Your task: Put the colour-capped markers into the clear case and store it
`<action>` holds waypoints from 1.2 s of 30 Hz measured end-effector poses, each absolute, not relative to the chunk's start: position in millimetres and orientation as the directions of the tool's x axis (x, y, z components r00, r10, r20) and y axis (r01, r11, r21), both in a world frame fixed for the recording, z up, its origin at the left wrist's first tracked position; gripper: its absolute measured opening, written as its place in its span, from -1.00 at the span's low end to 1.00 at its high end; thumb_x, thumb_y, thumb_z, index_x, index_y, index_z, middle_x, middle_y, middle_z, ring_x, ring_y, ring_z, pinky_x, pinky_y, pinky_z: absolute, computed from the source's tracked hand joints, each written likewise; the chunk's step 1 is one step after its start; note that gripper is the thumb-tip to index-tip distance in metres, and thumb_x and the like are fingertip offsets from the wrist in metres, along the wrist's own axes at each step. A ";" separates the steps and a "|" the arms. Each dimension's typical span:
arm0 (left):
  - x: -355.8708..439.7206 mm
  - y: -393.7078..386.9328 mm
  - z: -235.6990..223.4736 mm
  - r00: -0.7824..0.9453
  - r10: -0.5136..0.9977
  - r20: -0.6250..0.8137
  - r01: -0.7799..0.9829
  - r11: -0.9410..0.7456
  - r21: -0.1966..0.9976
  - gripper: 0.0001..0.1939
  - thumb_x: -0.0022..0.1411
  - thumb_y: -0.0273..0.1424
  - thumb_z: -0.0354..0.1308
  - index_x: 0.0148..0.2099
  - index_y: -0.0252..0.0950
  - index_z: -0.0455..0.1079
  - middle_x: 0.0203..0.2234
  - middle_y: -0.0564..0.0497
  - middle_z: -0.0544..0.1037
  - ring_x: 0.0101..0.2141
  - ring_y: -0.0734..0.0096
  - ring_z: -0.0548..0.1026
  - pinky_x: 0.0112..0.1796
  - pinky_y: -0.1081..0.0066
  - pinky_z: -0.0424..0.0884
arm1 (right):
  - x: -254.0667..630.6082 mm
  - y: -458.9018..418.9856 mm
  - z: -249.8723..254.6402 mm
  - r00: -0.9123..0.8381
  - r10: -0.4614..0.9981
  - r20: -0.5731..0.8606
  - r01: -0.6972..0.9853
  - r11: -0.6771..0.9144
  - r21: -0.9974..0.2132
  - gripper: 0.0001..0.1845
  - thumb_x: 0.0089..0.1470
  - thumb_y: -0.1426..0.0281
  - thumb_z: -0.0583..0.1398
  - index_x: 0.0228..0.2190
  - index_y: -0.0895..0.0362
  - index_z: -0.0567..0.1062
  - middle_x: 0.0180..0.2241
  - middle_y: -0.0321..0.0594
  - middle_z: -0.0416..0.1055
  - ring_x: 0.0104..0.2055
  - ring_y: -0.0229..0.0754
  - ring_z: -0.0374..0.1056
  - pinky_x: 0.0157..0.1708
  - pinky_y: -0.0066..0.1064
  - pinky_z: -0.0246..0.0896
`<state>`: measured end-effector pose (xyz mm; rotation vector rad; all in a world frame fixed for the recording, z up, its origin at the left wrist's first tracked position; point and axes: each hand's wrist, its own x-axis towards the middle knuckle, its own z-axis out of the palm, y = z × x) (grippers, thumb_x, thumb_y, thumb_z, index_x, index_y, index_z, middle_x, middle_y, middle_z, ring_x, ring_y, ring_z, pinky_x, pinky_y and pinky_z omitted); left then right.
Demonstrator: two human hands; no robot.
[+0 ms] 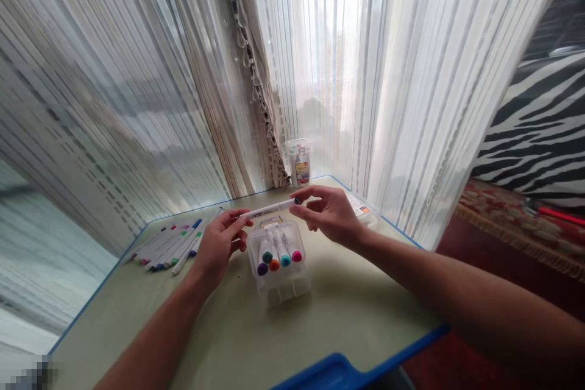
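Case [284, 285] mid-desk [356, 298], markers [273, 242] inside. From case: loose markers [171, 248] 9 o'clock, held marker [269, 208] 12, upright box [301, 173] farther 12, flat box [371, 217] 2.

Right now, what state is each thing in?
Held marker, raised, pinched near both ends
Left hand, closed on its white end
Right hand, closed on its dark end
Clear case, holding several markers
Loose markers, lying grouped
Far container, upright
Flat plastic item, partly hidden
Curtains, hanging
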<state>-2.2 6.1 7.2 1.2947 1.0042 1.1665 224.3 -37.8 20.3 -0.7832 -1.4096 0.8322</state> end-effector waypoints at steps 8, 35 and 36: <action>-2.5 7.6 6.0 0.154 0.986 0.068 -0.050 -0.061 0.997 -0.57 -0.02 -0.23 0.35 -0.12 -0.33 0.45 -0.37 -0.01 0.52 -0.53 0.49 0.45 -0.55 0.50 0.33 | 224.8 -39.3 22.9 -0.036 0.856 0.515 0.001 0.515 -0.857 -0.65 -0.11 0.25 0.39 -0.28 0.19 0.56 -0.43 -0.28 0.45 -0.67 -0.43 0.23 -0.74 -0.54 0.10; -5.2 -4.8 19.2 0.203 0.909 0.364 -0.369 -0.273 0.888 -0.73 0.03 -0.31 0.36 -0.24 -0.34 0.47 -0.54 0.11 0.42 -0.63 0.68 0.20 -0.62 0.53 0.10 | 229.3 -30.7 6.5 -0.041 0.953 0.299 0.267 0.299 -0.916 -0.63 -0.04 0.16 0.34 -0.26 0.16 0.57 -0.35 -0.15 0.52 -0.52 -0.23 0.40 -0.65 -0.44 0.27; -5.9 -3.6 18.5 0.198 0.911 0.361 -0.362 -0.274 0.891 -0.73 0.03 -0.33 0.36 -0.23 -0.34 0.47 -0.55 0.11 0.42 -0.63 0.68 0.20 -0.62 0.53 0.10 | 229.6 -31.0 7.0 -0.031 0.951 0.307 0.268 0.303 -0.914 -0.64 -0.04 0.17 0.34 -0.26 0.16 0.57 -0.36 -0.16 0.52 -0.53 -0.25 0.38 -0.65 -0.45 0.27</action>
